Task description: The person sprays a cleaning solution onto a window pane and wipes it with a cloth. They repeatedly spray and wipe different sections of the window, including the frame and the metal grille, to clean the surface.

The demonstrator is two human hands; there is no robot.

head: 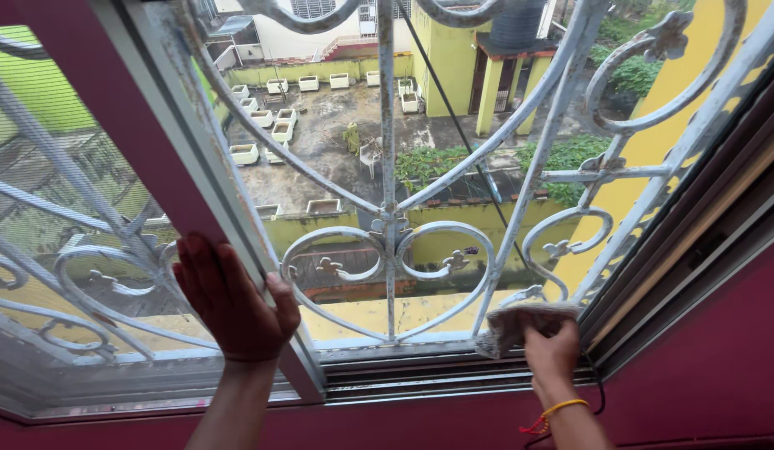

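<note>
The left hand (234, 302) is laid flat against the sliding window frame (228, 208), a pale metal upright that slants from the top of the view down to the sill. The fingers are held together and spread over the pane to the left of the upright, while the thumb (284, 298) is hooked round the upright's right edge, so the frame is gripped between thumb and palm.

The right hand (552, 348) is closed over a crumpled greyish cloth (520, 321). The cloth is bunched under and ahead of the fingertips and is pressed against the lower right corner of the window opening, where the bottom track (420, 375) is met by the dark side channel (695, 242). Most of the cloth is seen to the left of and above the knuckles. A yellow and red thread band (555, 412) is worn on the wrist below this hand.

Just beyond both sets of fingers, a white-painted iron grille (387, 250) with curled scrollwork is fixed outside the opening; its lowest scroll at the right is nearly touched by the cloth. Between the two hands the track is left uncovered. Below the wrists, a dark red wall (703, 367) is seen. Far past the grille, a rooftop with white planters (283, 129) is visible.
</note>
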